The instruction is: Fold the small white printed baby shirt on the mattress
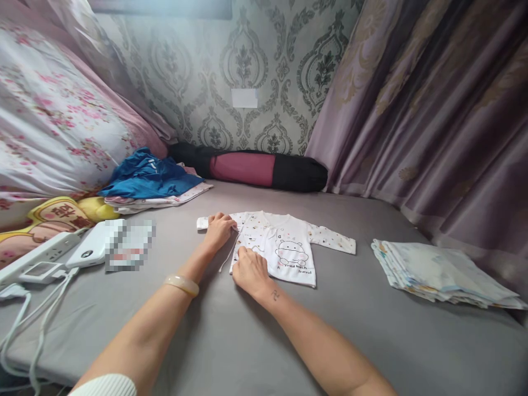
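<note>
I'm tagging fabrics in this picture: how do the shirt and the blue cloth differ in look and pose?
Look: the shirt is white with printed figures and lettering; the blue cloth is mostly plain.
Pose: the shirt is spread flat, sleeves out; the blue cloth lies crumpled.
Support: the shirt lies on the grey sheet, the blue cloth on paler cloth.
Both are soft fabric.

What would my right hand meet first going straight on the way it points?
Beyond the shirt under it, your right hand would probably meet the loose tie string first, then your left hand; exact heights are hard to judge.
</note>
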A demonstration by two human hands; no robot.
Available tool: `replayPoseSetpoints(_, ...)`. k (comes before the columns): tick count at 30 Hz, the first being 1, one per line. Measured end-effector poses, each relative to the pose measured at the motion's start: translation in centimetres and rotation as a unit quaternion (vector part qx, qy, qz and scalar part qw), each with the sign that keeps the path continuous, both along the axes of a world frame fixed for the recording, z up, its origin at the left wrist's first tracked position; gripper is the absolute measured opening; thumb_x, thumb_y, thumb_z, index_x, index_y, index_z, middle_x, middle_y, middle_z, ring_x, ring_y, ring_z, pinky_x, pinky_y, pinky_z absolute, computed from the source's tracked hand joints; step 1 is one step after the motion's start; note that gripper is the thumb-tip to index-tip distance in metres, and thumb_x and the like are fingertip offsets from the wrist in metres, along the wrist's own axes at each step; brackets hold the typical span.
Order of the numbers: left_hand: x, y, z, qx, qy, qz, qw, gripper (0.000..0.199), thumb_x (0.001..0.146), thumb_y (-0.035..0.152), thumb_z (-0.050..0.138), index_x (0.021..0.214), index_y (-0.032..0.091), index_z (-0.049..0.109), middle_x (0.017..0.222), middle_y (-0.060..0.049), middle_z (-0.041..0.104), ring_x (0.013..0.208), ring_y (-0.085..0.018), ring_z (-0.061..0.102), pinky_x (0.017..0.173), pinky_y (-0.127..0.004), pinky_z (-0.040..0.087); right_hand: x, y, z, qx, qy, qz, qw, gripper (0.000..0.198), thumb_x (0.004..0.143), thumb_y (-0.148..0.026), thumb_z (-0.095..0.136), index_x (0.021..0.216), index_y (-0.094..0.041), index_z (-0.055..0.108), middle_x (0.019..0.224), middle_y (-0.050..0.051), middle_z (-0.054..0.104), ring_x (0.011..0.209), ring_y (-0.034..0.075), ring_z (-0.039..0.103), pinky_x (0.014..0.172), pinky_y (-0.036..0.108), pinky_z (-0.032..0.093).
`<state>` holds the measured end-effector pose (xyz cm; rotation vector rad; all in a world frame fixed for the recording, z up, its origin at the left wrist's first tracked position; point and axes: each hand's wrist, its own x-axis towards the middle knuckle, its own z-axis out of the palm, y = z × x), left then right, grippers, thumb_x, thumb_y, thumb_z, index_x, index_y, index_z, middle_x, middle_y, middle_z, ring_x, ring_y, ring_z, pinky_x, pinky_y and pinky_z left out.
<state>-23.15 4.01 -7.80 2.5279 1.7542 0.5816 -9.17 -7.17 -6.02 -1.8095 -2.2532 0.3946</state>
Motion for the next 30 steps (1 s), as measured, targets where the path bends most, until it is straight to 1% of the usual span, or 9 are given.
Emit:
replayPoseSetpoints(4,-0.3,0.9,-0.2,0.007,0.001,-0.005,1.000,0.036,0.084,0.011,0.039,0.086,0.025,0.072,0.102,-0.007,0.069,0.104,-0.024,0.048,0.092,-0.041,0.027,0.6,0.1,-0.2,-0.007,0.006,0.024,1.000,0.033,0.082,-0.019,0.041,0.107,-0.023,0.062,0.106,0.009,0.067,0.098,0.024,0.063,0.078,0.033,0.045)
replayPoseSetpoints(9,-0.5,1.3,-0.2,-0.011,0.018,-0.010,1.000,0.039,0.081,0.009,0.038,0.085,0.027,0.072,0.103,-0.005,0.070,0.106,-0.025,0.050,0.093,-0.041,0.027,1.8,0.4,-0.1,-0.023,0.039,0.071,0.996,0.035,0.082,-0.020,0.041,0.105,-0.028,0.067,0.104,0.004,0.069,0.097,0.020,0.062,0.078,0.029,0.045)
replayPoseSetpoints(12,-0.3,1.0,0.4,-0.019,0.054,0.001,0.998,0.037,0.080,0.011,0.040,0.085,0.025,0.073,0.106,-0.006,0.069,0.108,-0.026,0.049,0.092,-0.041,0.028,2.2,1.2,-0.1,0.015,0.058,0.066,0.996,0.038,0.087,-0.020,0.038,0.110,-0.026,0.067,0.112,0.004,0.067,0.107,0.019,0.059,0.089,0.029,0.043)
replayPoseSetpoints(15,0.0,0.3,1.0,-0.027,0.074,0.020,0.997,0.032,0.083,0.024,0.042,0.088,0.024,0.074,0.108,-0.007,0.067,0.110,-0.028,0.049,0.091,-0.041,0.029,2.1,2.1,-0.7,0.086,0.055,0.072,0.992,0.044,0.093,-0.024,0.033,0.131,-0.018,0.055,0.138,0.009,0.052,0.131,0.022,0.041,0.109,0.036,0.029)
replayPoseSetpoints(18,0.5,-0.1,1.3,-0.042,0.076,0.036,0.996,0.038,0.087,0.041,0.041,0.095,0.022,0.072,0.110,-0.010,0.066,0.111,-0.030,0.049,0.091,-0.043,0.031,1.7,2.5,-1.9,0.069,0.042,0.100,0.992,0.055,0.097,-0.032,0.028,0.144,-0.006,0.036,0.154,0.014,0.029,0.144,0.024,0.018,0.118,0.043,0.011)
replayPoseSetpoints(20,0.7,-0.3,1.3,-0.047,0.084,0.044,0.994,0.042,0.087,0.047,0.040,0.098,0.021,0.071,0.112,-0.012,0.065,0.113,-0.032,0.047,0.091,-0.044,0.032,1.4,2.4,-2.7,0.041,0.036,0.106,0.993,0.059,0.097,-0.036,0.026,0.147,-0.003,0.030,0.156,0.015,0.023,0.145,0.024,0.014,0.118,0.045,0.007)
replayPoseSetpoints(23,0.9,-0.7,1.2,-0.029,0.090,0.052,0.994,0.037,0.088,0.046,0.043,0.100,0.022,0.069,0.119,-0.012,0.061,0.115,-0.032,0.046,0.092,-0.044,0.033,1.1,2.2,-3.2,0.028,0.043,0.104,0.993,0.061,0.097,-0.038,0.026,0.147,-0.004,0.029,0.157,0.015,0.021,0.146,0.024,0.011,0.119,0.045,0.005)
replayPoseSetpoints(27,1.0,-1.8,1.3,0.005,0.058,0.068,0.996,0.036,0.089,0.041,0.043,0.110,0.021,0.064,0.119,-0.013,0.060,0.110,-0.031,0.048,0.090,-0.042,0.035,1.8,2.5,-1.9,-0.010,0.092,0.115,0.989,0.061,0.098,-0.040,0.020,0.149,-0.008,0.026,0.157,0.012,0.020,0.146,0.021,0.012,0.119,0.043,0.006)
replayPoseSetpoints(30,0.9,-2.7,1.4,-0.035,0.033,0.064,0.997,0.034,0.089,0.044,0.042,0.098,0.020,0.065,0.105,-0.011,0.065,0.102,-0.029,0.053,0.085,-0.040,0.037,4.1,3.2,-0.2,-0.009,0.130,0.090,0.987,0.060,0.099,-0.040,0.014,0.151,-0.010,0.021,0.158,0.009,0.018,0.146,0.018,0.010,0.119,0.040,0.007)
